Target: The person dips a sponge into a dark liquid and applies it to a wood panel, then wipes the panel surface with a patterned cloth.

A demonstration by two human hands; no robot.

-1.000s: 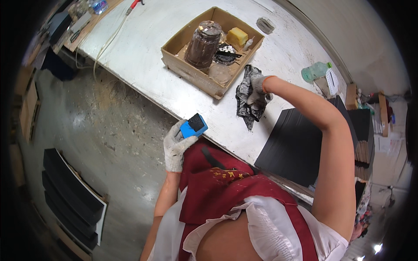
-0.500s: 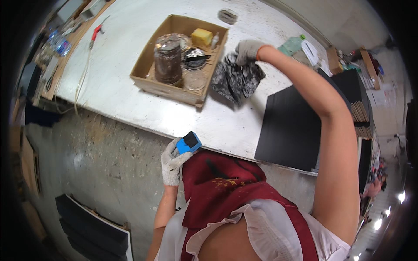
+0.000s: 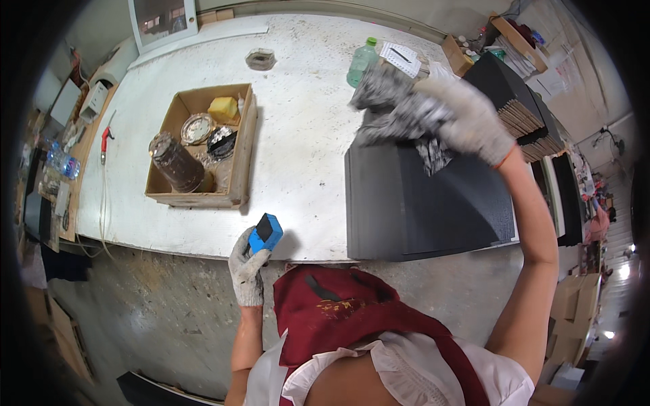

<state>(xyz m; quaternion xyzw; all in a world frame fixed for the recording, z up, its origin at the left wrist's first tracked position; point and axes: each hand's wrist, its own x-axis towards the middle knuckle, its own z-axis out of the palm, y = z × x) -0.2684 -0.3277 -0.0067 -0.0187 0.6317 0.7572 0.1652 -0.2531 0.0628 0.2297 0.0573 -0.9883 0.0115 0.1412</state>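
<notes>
The crumpled grey rag (image 3: 396, 111) hangs bunched in the gloved right hand (image 3: 467, 122), whose fingers are closed tight around it, held up over the far edge of the black panel (image 3: 420, 199); half a second ago the same rag was held over by the cardboard box, so hand and rag have swung across to the right and now sit above the panel instead. The gloved left hand (image 3: 247, 267) has barely shifted: its fingers are wrapped around a small blue block with a black face (image 3: 265, 232), held at the near edge of the white worktable (image 3: 305, 142), just as before. The rag is dark and mottled, with a loose tail drooping below the fist onto the panel. There is one rag, one blue block and one flat black panel lying on the table's right part, with a stack of similar dark boards (image 3: 521, 108) beyond it. One open cardboard box (image 3: 237, 162) stands left of centre, holding a tall dark jar, a round metal lid and a yellow sponge. One green plastic bottle (image 3: 362, 61) stands at the table's far side, near the rag.
</notes>
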